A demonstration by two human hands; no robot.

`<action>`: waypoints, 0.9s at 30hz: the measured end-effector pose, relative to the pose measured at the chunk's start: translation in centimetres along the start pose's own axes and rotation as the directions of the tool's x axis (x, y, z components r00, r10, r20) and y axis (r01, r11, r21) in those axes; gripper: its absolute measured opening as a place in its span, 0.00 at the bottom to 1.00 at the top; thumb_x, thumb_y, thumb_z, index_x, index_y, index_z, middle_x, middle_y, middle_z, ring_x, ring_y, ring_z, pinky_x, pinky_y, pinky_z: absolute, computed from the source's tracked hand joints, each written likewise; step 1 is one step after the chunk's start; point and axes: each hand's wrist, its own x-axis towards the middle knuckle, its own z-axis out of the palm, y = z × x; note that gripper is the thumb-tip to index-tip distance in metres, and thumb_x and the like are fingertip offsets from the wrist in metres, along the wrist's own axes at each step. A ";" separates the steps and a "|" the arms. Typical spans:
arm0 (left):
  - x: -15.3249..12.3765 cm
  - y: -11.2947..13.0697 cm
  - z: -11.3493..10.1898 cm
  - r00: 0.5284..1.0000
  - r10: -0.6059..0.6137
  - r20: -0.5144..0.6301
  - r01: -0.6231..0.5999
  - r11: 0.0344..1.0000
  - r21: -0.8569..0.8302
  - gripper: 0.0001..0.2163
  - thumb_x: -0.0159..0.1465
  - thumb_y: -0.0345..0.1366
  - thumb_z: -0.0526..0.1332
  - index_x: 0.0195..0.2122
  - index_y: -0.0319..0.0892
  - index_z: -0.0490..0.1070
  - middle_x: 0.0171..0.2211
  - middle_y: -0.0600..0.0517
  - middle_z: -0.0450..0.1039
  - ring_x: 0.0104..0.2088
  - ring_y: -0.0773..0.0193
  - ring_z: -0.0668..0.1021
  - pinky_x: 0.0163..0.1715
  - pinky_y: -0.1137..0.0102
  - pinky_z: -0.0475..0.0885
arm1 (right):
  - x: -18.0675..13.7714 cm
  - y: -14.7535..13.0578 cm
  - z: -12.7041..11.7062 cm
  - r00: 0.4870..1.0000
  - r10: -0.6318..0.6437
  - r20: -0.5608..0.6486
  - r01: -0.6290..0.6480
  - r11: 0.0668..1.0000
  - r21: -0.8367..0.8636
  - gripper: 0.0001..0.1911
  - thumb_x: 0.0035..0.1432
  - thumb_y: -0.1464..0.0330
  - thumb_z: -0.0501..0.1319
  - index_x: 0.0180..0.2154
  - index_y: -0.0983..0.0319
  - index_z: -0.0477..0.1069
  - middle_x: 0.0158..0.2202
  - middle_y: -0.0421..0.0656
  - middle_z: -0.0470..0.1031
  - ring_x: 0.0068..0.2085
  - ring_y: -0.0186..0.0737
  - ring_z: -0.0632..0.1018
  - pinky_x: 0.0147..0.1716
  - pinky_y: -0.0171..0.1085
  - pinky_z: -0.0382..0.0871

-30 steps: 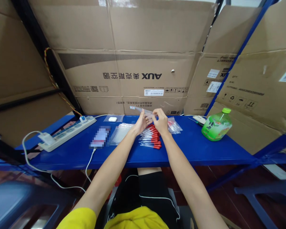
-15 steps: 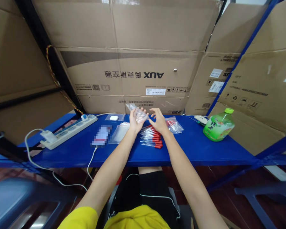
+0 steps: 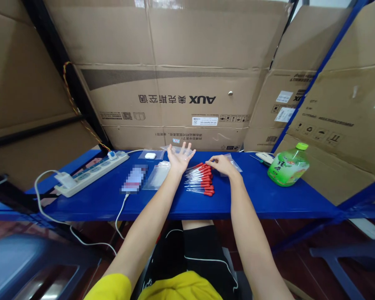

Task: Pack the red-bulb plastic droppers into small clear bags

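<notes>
Droppers with red bulbs [image 3: 203,181] are lying in a loose row on the blue table [image 3: 250,196] in the head view, their clear stems pointing leftward and their bulbs lining up on the right. Handling them well is probably calling for a light pinch on one bulb at a time, so that the neighbours are not rolling and the thin stems are not crossing; the steadier the other palm is staying, the less likely its slippery film is to slide off. Left hand [image 3: 179,161] is facing palm up with its fingers well spread, a clear plastic bag [image 3: 176,147] lying at the fingers rather than being clamped, its small label showing beyond the thumb. Right hand [image 3: 224,164] is curling its fingers, thumb and forefinger tips coming close together just at the farthest bulbs; whether they are pinching one, I cannot tell. Beneath that hand another clear bag [image 3: 235,163] is partly showing, while flat clear bags [image 3: 156,178] are lying left of the droppers.
</notes>
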 end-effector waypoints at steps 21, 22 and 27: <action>0.6 -2.8 -0.3 0.996 0.093 0.003 -0.093 0.990 -0.107 0.18 0.67 0.54 0.48 0.43 0.45 0.66 0.42 0.45 0.73 0.53 0.56 0.79 0.51 0.57 0.77 | 0.6 -1.1 -0.6 0.822 -0.013 -0.570 0.220 0.929 0.297 0.14 0.57 0.56 0.62 0.33 0.60 0.72 0.29 0.41 0.73 0.32 0.38 0.73 0.34 0.36 0.68; 0.5 -2.8 -0.2 0.995 0.103 0.003 -0.103 0.990 -0.097 0.19 0.67 0.54 0.48 0.42 0.45 0.66 0.42 0.45 0.73 0.53 0.56 0.78 0.52 0.56 0.77 | 0.6 -1.5 -0.4 0.818 -0.023 -0.575 0.230 0.929 0.290 0.14 0.58 0.56 0.61 0.34 0.60 0.71 0.29 0.41 0.73 0.31 0.38 0.72 0.33 0.36 0.68; 0.2 -3.1 0.0 0.991 0.135 0.007 -0.135 0.990 -0.051 0.18 0.66 0.55 0.49 0.41 0.45 0.65 0.43 0.45 0.74 0.55 0.55 0.78 0.52 0.55 0.77 | 0.2 -3.6 1.7 0.836 -0.132 -0.533 0.299 0.924 0.240 0.14 0.60 0.56 0.63 0.35 0.61 0.74 0.31 0.43 0.77 0.31 0.39 0.75 0.35 0.37 0.70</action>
